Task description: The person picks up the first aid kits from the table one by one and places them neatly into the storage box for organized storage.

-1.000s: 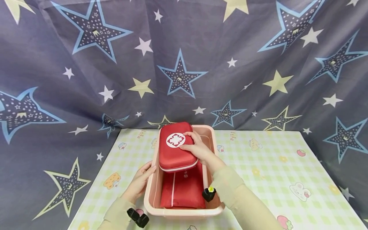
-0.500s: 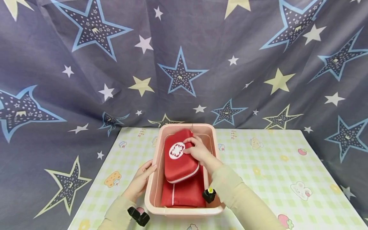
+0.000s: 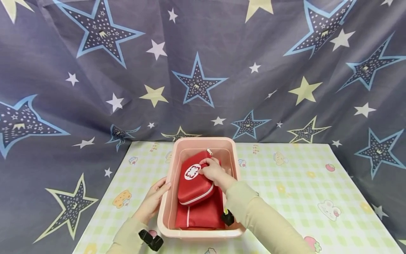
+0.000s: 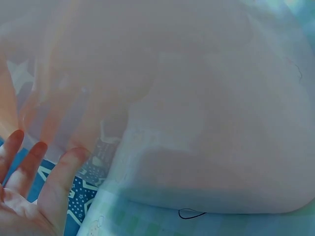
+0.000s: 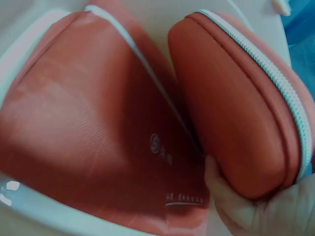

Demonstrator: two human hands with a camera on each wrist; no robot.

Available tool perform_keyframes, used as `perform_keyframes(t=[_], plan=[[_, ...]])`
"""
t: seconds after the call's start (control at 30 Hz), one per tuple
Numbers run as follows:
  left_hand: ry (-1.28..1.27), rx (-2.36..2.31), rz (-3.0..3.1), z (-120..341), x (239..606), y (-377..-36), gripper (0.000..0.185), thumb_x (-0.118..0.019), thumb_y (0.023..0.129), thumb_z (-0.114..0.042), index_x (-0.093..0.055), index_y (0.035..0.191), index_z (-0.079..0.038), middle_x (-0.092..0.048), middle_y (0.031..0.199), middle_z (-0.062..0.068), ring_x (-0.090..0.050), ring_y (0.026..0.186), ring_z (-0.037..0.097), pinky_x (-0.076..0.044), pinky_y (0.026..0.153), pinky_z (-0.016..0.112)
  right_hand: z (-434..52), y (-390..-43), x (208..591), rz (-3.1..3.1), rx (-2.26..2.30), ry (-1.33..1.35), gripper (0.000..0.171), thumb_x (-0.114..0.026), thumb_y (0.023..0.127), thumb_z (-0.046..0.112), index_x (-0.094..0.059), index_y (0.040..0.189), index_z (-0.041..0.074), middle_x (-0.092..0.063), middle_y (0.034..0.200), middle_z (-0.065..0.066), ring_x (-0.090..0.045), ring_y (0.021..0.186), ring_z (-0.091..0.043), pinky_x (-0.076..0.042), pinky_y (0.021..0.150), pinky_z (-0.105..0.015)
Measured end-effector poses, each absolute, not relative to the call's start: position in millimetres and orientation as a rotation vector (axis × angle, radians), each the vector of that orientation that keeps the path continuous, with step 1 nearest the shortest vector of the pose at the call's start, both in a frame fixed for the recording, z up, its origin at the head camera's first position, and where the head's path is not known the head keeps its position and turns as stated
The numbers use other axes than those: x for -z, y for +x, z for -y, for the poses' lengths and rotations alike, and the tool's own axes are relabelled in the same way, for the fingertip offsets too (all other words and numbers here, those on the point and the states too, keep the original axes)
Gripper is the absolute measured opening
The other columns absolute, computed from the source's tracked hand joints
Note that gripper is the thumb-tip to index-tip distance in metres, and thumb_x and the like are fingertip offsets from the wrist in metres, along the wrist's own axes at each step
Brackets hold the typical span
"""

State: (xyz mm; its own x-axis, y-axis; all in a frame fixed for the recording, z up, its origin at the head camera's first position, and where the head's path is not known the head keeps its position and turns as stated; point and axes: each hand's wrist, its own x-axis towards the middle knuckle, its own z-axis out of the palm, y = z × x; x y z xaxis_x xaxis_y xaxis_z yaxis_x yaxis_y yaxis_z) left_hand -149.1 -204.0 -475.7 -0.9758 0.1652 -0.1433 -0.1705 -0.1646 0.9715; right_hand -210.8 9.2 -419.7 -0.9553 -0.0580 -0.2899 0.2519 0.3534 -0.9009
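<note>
A red zippered first-aid case (image 3: 196,178) with a white emblem lies tilted inside a pink plastic bin (image 3: 203,233), partly over a flat red pouch (image 3: 206,215). My right hand (image 3: 213,173) grips the case across its right side, thumb near the emblem. In the right wrist view, the case (image 5: 231,98) shows its white zipper, and the pouch (image 5: 88,103) carries small pale print. My left hand (image 3: 153,199) holds the bin's left side, thumb at the rim. The left wrist view shows its fingers (image 4: 56,184) beside the bin's outer wall (image 4: 221,123).
The bin stands on a table with a green checked cloth (image 3: 295,197) printed with cartoon figures. Behind the table hangs a dark star-patterned curtain (image 3: 203,116). Black wrist cameras sit on the left wrist (image 3: 151,240) and right wrist (image 3: 227,217).
My right hand has lowered the first-aid case into the bin, its zipper pull now showing at the top. The case has turned slightly clockwise. My left hand has stayed at the bin's side.
</note>
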Motion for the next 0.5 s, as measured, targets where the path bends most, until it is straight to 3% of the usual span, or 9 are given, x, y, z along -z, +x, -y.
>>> perform_keyframes(t=[0.17,0.5], plan=[[-0.037,-2.237,-1.892,205,474,-149,0.05,-0.047,0.098,-0.016,-0.033,0.141,0.004,-0.06,0.112,0.004,-0.064,0.096,0.013,-0.055,0.08,0.029,-7,-209,425,-2.44,1.534,0.139,0.024,-0.066,0.081,0.004,-0.062,0.104,0.008,-0.027,0.147,-0.016,-0.023,0.13,-0.041,-0.049,0.092,-0.048],[-0.085,-2.216,-1.904,203,473,-147,0.052,-0.048,0.097,-0.017,-0.033,0.143,0.002,-0.057,0.118,0.009,-0.062,0.1,0.016,-0.055,0.082,0.031,-5,-199,429,-2.58,1.357,-0.015,0.022,-0.061,0.08,-0.002,-0.057,0.101,0.004,-0.022,0.147,-0.023,-0.03,0.13,-0.04,-0.046,0.095,-0.045]])
